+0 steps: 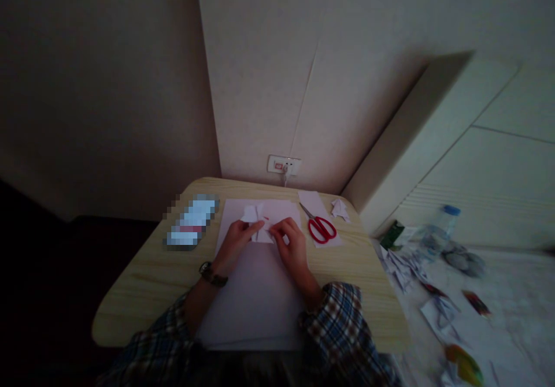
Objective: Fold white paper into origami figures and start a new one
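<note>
A small piece of folded white paper (259, 234) is between my two hands, just above larger white sheets (255, 294) on the wooden table. My left hand (236, 239) pinches its left side, with the thumb lying across the folds. On its right edge, the thumb and fingers of my right hand (291, 242) are closed together. Red-handled scissors (319, 225) lie to the right of my right hand, partly on a narrow paper strip (313, 201). Beyond them rests a folded paper shape (340, 209). The exact folds between my fingers are too blurred to make out.
A phone (193, 220) with a lit, pixelated screen lies on the left of the table (143, 286). Behind the table is a wall socket (284, 165) with a plug in it. To the right, a bed surface holds a bottle (440, 231) and scattered paper pieces (401, 268).
</note>
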